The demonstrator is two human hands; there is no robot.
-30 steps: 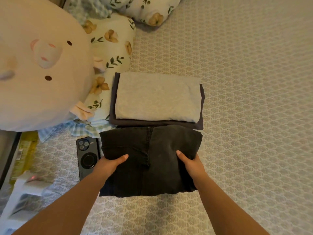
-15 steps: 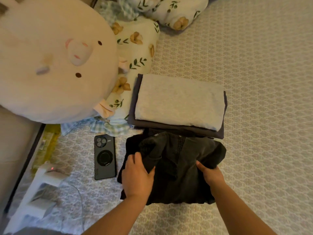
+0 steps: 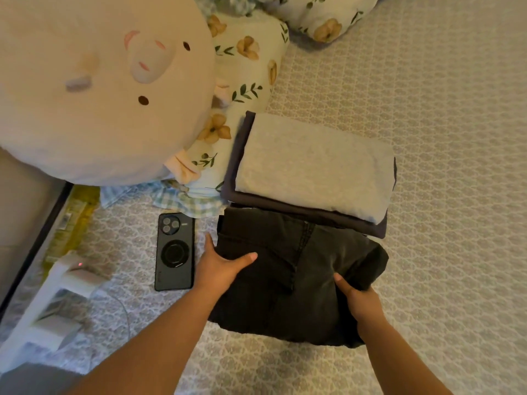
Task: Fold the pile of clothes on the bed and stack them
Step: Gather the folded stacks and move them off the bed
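Far left, at the bed's edge: a white plastic stand [image 3: 54, 303] with a small red light, and a yellow packet [image 3: 75, 220] wedged along the dark frame. Above them a large round plush pig [image 3: 94, 89], pale pink, lies against floral pillows [image 3: 245, 69]; a second floral pillow shows at the top edge. A checked cloth [image 3: 182, 199] pokes out beneath the plush. Black phone [image 3: 174, 252], camera side up, lies flat on the patterned bed sheet [image 3: 442, 138], just left of the left hand [image 3: 221, 266]. Left hand grips the left edge of the folded dark jeans [image 3: 291, 277]: thumb on top, other fingers mostly hidden down the side. The jeans sit centre frame on the bed, folded to a thick block, seam running down the middle. Right hand [image 3: 360, 302] holds the jeans' right edge, thumb on top, other fingers hidden under a bunched fold. Just beyond the jeans, touching their far edge: a stack with a folded light grey garment [image 3: 313, 166] on a folded dark purple-grey garment [image 3: 242, 155].
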